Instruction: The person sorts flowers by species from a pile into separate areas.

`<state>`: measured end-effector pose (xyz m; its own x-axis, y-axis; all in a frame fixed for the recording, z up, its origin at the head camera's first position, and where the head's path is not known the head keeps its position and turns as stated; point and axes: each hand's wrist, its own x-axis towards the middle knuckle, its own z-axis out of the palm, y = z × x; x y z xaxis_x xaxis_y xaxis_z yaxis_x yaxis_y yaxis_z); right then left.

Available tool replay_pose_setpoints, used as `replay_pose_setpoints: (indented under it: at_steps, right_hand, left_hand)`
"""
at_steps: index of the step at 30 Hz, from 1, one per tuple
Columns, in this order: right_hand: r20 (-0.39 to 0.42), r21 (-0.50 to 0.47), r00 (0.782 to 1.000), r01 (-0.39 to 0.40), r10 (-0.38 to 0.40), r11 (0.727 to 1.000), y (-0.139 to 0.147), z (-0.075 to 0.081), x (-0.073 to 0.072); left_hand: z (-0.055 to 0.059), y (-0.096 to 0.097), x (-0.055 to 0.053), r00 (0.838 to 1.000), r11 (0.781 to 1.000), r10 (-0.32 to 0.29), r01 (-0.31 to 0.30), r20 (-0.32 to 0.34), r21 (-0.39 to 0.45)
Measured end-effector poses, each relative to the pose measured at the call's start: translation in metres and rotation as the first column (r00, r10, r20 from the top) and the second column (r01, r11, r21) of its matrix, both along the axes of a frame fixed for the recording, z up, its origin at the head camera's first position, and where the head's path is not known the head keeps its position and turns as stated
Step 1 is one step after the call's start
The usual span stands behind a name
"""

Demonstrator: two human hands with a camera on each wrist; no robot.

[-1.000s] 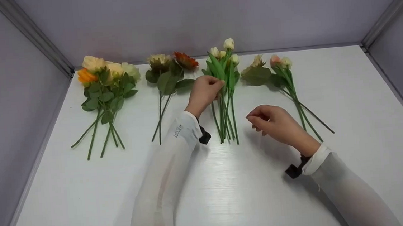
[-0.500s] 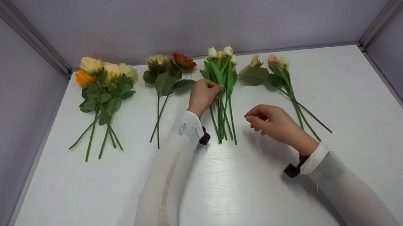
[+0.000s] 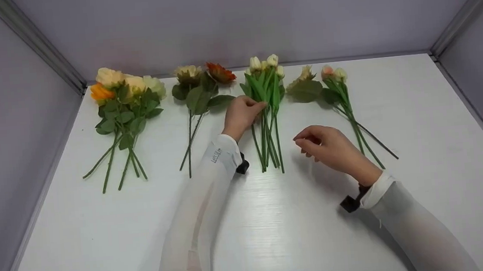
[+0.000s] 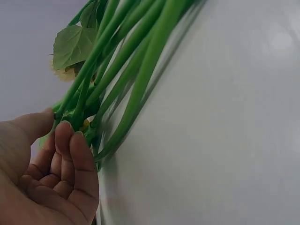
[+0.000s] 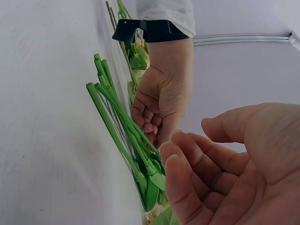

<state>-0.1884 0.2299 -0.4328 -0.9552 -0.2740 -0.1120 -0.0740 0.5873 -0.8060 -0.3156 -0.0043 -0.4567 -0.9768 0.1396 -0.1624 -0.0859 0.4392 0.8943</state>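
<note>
My left hand (image 3: 242, 114) pinches a white tulip (image 4: 70, 101) by its green stem between thumb and fingertips. It is among a bunch of white tulips (image 3: 270, 86) lying on the white table (image 3: 257, 220), blooms toward the back wall and stems toward me. Exactly which bloom belongs to the pinched stem is hidden in the bunch. To the right of those stems hovers my right hand (image 3: 328, 148), its fingers loosely curled, with nothing between thumb and fingertips in the right wrist view. Dark green leaves partly show behind the tulips.
Left on the table lie orange and cream roses (image 3: 123, 88) with crossed stems. A rust-red flower (image 3: 221, 73) and a pale yellow flower (image 3: 189, 75) lie left of my left hand. Pink and white tulips (image 3: 335, 74) and a beige flower (image 3: 304, 85) lie right. Grey walls enclose the table.
The highest white tulip has come down toward me, level with the other blooms, as my left hand moved slightly nearer. My right hand has stayed almost still.
</note>
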Motion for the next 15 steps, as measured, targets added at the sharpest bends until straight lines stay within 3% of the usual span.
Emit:
replay_pose_setpoints:
  at_steps: [5, 9, 12, 15]
  right_hand:
    - [0.001, 0.031, 1.0, 0.024, -0.024, 0.999, 0.007, 0.0, -0.003]
    - [0.002, 0.068, 0.998, 0.062, -0.062, 0.996, 0.022, 0.0, -0.011]
    - [0.005, 0.109, 0.994, 0.108, -0.109, 0.988, 0.04, 0.001, -0.018]
    - [-0.027, 0.164, 0.985, 0.172, -0.17, 0.971, 0.059, 0.004, -0.024]
  left_hand:
    - [0.003, -0.007, 0.005, 0.999, 1.0, 0.021, -0.021, -0.024, 0.019]
    - [0.009, -0.011, 0.016, 0.991, 0.999, -0.008, 0.013, -0.134, 0.039]
    - [0.014, -0.01, 0.03, 0.967, 0.996, -0.076, 0.084, -0.244, 0.023]
    - [0.019, -0.006, 0.048, 0.924, 0.984, -0.179, 0.167, -0.338, -0.064]
